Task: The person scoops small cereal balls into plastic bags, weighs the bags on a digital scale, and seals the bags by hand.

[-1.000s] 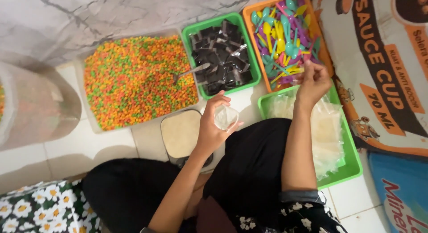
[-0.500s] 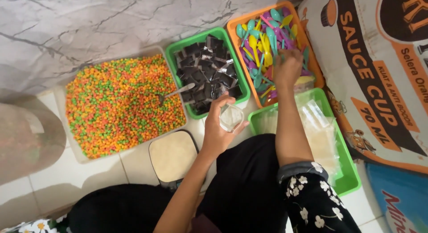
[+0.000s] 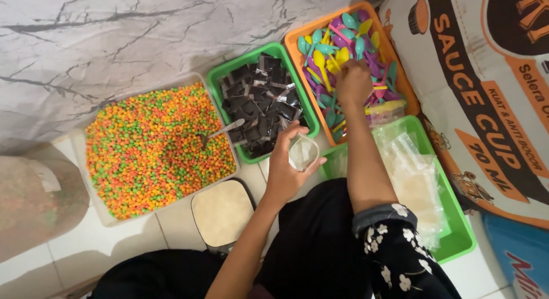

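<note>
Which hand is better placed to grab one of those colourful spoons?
The right hand: it is already down among the spoons in the orange tray. The left hand is busy holding a small clear cup.

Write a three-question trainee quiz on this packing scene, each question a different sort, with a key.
1. True or false: the right hand reaches into the orange basket of coloured plastic spoons.
2. What does the left hand hold? A) small clear cup B) black sachet C) metal spoon
3. Fill in: the black sachets lie in a ____ basket.

Key: 1 true; 2 A; 3 green.
</note>
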